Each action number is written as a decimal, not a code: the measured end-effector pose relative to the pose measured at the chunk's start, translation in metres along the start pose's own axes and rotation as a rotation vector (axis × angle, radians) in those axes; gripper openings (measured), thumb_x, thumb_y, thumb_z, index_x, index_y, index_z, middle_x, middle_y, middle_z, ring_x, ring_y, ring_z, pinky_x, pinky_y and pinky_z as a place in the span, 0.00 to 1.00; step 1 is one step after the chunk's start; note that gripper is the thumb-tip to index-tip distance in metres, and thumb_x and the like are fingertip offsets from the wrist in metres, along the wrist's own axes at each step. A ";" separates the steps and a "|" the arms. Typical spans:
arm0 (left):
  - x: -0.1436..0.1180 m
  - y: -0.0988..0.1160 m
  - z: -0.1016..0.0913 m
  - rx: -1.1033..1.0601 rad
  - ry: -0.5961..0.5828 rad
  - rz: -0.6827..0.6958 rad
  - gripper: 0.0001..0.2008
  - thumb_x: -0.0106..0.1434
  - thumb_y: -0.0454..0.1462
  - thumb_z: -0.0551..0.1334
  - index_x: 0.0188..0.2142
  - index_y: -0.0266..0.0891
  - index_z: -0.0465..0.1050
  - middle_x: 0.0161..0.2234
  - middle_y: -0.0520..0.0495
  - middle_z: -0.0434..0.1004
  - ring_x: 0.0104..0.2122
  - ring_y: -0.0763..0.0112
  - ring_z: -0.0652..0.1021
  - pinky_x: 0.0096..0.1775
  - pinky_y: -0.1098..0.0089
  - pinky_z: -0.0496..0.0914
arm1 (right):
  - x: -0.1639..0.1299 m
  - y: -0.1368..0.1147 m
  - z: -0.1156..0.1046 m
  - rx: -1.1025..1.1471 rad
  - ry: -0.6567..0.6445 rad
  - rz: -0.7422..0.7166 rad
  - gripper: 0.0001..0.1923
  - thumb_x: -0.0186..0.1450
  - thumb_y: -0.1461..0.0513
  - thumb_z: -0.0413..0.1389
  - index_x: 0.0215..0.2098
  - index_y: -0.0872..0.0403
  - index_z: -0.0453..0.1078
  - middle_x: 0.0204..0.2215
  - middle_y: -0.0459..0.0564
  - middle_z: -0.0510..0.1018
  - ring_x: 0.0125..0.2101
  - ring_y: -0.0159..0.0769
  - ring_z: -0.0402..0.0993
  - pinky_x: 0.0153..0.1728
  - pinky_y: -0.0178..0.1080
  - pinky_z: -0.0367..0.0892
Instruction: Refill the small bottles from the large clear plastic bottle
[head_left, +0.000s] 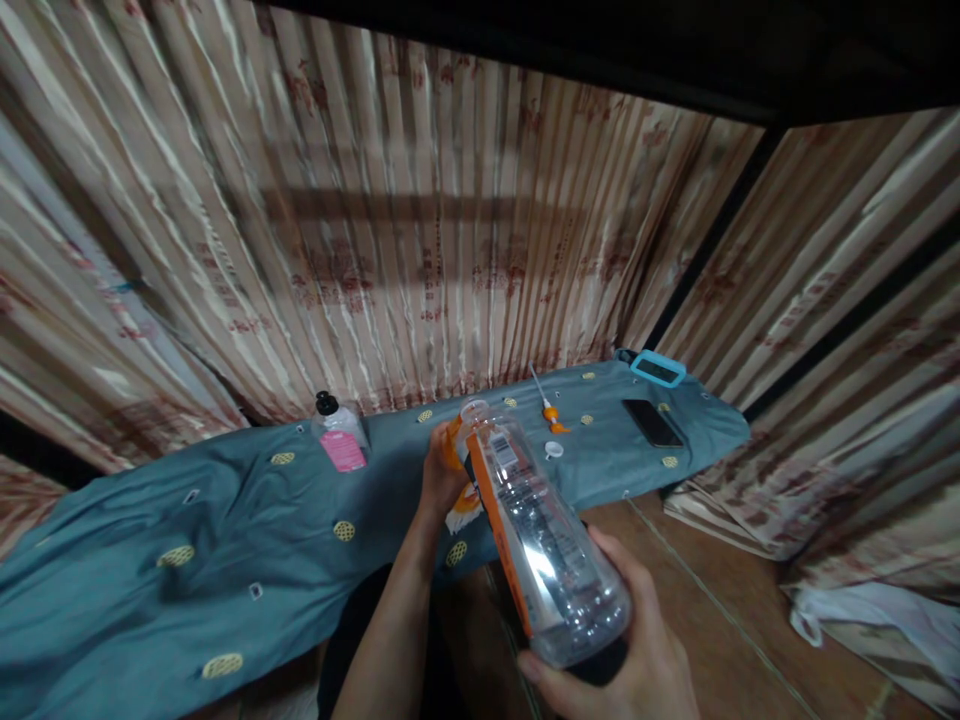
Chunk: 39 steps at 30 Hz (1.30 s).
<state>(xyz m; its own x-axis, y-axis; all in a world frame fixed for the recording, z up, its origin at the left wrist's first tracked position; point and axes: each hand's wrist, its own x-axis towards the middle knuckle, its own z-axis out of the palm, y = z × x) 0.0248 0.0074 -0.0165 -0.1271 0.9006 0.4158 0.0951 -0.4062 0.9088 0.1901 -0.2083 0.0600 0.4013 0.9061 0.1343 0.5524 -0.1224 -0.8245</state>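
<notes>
My right hand (622, 640) grips a large clear plastic bottle (559, 550) with an orange label by its base. The bottle is tilted, its neck up and to the left, away from me. My left hand (442, 480) is wrapped round an orange bottle (453, 443) beside the clear bottle's neck; most of it is hidden by the fingers and the larger bottle. Whether the two bottles touch, I cannot tell. An orange pump head (552, 414) with a thin tube lies on the cloth beyond, and a small white cap-like piece (553, 450) is nearby.
A teal cloth (405, 500) with pineapple prints covers the long, low surface. On it stand a clear bottle with a pink label and black top (341, 435), a dark phone (651, 423) and a blue-framed device (658, 369). Patterned curtains (420, 230) hang behind; a white bag (862, 615) is at right.
</notes>
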 end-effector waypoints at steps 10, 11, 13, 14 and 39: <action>0.000 0.000 -0.001 -0.017 -0.016 -0.054 0.22 0.56 0.47 0.70 0.47 0.46 0.69 0.44 0.43 0.79 0.44 0.55 0.79 0.48 0.54 0.73 | 0.000 0.001 0.000 0.005 -0.001 -0.001 0.48 0.44 0.56 0.67 0.63 0.47 0.60 0.53 0.50 0.82 0.52 0.55 0.81 0.48 0.50 0.79; -0.001 0.001 0.000 -0.016 -0.015 -0.063 0.21 0.56 0.47 0.70 0.47 0.46 0.69 0.44 0.44 0.78 0.43 0.55 0.79 0.48 0.54 0.73 | 0.000 0.001 0.000 0.013 0.002 -0.011 0.48 0.44 0.56 0.67 0.63 0.47 0.61 0.53 0.50 0.82 0.52 0.54 0.82 0.48 0.48 0.79; -0.001 0.003 0.000 -0.018 -0.016 -0.078 0.21 0.55 0.47 0.70 0.46 0.47 0.69 0.43 0.45 0.78 0.42 0.56 0.79 0.47 0.54 0.73 | 0.001 0.002 0.001 0.001 -0.001 -0.014 0.49 0.44 0.57 0.68 0.64 0.47 0.60 0.53 0.51 0.82 0.51 0.55 0.82 0.48 0.49 0.79; -0.001 0.004 0.000 -0.021 -0.018 -0.082 0.22 0.55 0.47 0.70 0.46 0.47 0.69 0.43 0.46 0.78 0.42 0.55 0.79 0.47 0.54 0.74 | 0.001 0.003 0.001 -0.010 -0.005 -0.013 0.50 0.44 0.57 0.68 0.64 0.46 0.60 0.54 0.51 0.82 0.51 0.55 0.82 0.48 0.50 0.79; -0.003 0.002 0.001 -0.088 0.033 -0.088 0.21 0.54 0.49 0.69 0.43 0.43 0.70 0.41 0.45 0.78 0.42 0.57 0.79 0.47 0.58 0.73 | 0.000 0.006 -0.002 -0.026 -0.010 -0.013 0.48 0.46 0.54 0.66 0.64 0.46 0.58 0.53 0.50 0.82 0.50 0.54 0.83 0.49 0.48 0.80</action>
<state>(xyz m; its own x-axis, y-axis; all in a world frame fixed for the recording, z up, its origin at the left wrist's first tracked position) 0.0268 0.0038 -0.0163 -0.1634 0.9283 0.3339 -0.0047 -0.3392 0.9407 0.1946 -0.2097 0.0559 0.3866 0.9116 0.1395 0.5766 -0.1209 -0.8080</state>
